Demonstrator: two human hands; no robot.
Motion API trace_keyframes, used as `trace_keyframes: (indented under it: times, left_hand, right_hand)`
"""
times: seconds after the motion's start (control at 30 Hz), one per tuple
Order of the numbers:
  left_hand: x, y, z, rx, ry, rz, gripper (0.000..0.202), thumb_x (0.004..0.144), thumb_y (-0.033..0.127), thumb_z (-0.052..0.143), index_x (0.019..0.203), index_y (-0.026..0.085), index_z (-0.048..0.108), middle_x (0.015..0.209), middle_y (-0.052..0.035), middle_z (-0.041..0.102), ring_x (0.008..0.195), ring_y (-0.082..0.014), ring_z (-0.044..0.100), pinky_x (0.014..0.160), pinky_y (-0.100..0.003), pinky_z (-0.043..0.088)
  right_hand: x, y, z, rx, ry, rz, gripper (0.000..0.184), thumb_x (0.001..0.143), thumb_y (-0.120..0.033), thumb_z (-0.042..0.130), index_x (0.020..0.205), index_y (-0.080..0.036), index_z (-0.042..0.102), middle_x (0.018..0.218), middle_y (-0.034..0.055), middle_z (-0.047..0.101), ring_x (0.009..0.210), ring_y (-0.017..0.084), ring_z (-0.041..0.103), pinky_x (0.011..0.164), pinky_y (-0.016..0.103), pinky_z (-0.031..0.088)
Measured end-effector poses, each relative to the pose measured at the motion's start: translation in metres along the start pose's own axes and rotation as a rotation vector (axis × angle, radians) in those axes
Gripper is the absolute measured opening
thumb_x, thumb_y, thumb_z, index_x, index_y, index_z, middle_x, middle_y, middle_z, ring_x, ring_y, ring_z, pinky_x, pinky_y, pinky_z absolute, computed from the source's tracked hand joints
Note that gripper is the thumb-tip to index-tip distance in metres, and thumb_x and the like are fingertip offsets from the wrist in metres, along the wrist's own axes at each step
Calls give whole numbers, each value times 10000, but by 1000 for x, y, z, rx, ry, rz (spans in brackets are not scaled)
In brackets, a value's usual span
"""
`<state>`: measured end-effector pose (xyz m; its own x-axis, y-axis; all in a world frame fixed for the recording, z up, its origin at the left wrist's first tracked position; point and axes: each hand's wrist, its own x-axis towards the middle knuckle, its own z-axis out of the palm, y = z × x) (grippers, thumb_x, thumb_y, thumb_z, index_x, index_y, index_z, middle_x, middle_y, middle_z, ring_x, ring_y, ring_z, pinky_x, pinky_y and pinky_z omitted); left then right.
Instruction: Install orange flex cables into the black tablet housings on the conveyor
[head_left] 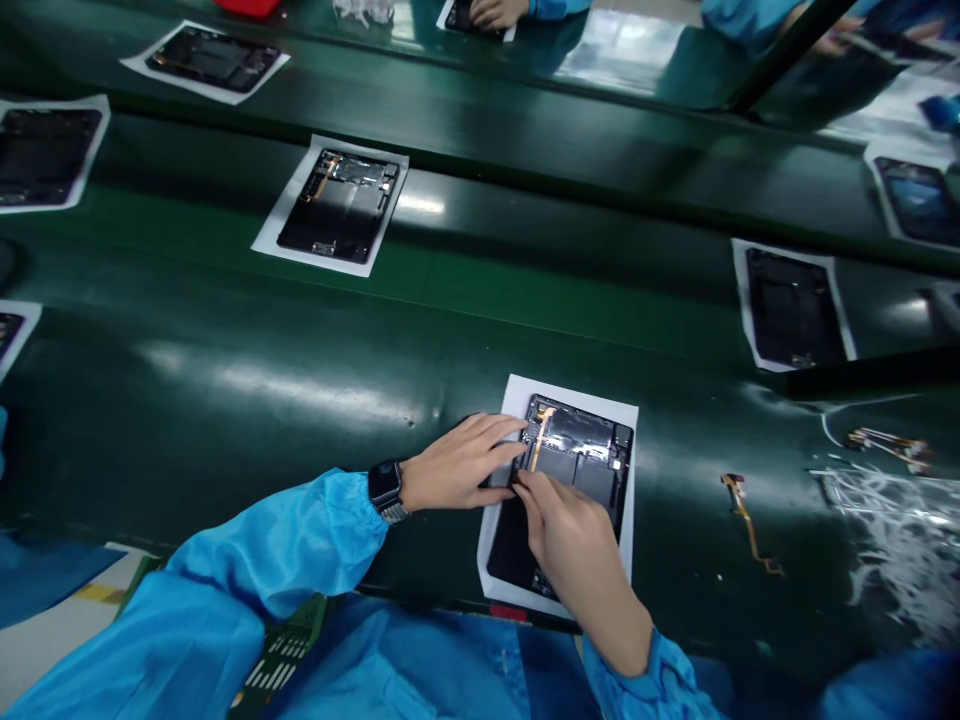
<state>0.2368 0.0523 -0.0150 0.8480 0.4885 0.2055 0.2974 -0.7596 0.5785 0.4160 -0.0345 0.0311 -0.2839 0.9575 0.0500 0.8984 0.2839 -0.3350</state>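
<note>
Two hands, my right hand [574, 535] and left hand [459, 466], meet at the left edge of an opened tablet [592, 480], which lies on white paper [574, 391] on the green bench [337, 410]. My right thumb and forefinger are pinched together; whether they grip anything, I cannot tell. My left fingers rest slightly apart. An orange ribbon [541, 440] runs close by: a sideways slip could crease it, and hard pressing could slide the paper. Rightward, white scraps [892, 520], if brushed, might stray inside. Farther off lies a second tablet [341, 210].
</note>
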Motion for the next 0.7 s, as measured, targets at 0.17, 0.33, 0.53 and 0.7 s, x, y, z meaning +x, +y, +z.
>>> trace_keyframes:
  times: [0.17,0.33,0.53,0.7]
  left_hand:
    - [-1,0,1,-19,7,3,517,906,367,621,1332,149,427,1461,-198,392,1384,-326,346,1112,-503,352]
    - [-1,0,1,-20,7,-2,524,904,373,631,1327,137,431,1459,-202,393,1386,-322,341,1118,-488,349]
    - [0,0,-1,-22,2,2,526,903,379,637,1322,130,440,1454,-205,401,1389,-314,342,1120,-475,351]
    - [-2,2,-3,-74,27,-18,520,902,402,631,1331,166,457,1455,-182,417,1373,-303,368,1113,-477,358]
  right_hand:
    - [-7,11,-8,-6,-9,15,184,1003,-196,421,984,-159,601,770,49,683,618,181,643,550,259,451]
    - [-8,7,-5,-40,-32,29,190,997,-181,416,953,-154,599,761,57,679,605,176,635,529,250,437]
    - [0,-2,4,-5,12,60,204,987,-160,408,952,-149,608,792,79,691,619,178,647,525,253,448]
    - [-13,16,1,308,165,193,199,967,-242,506,1086,-189,656,955,72,722,802,207,693,707,311,537]
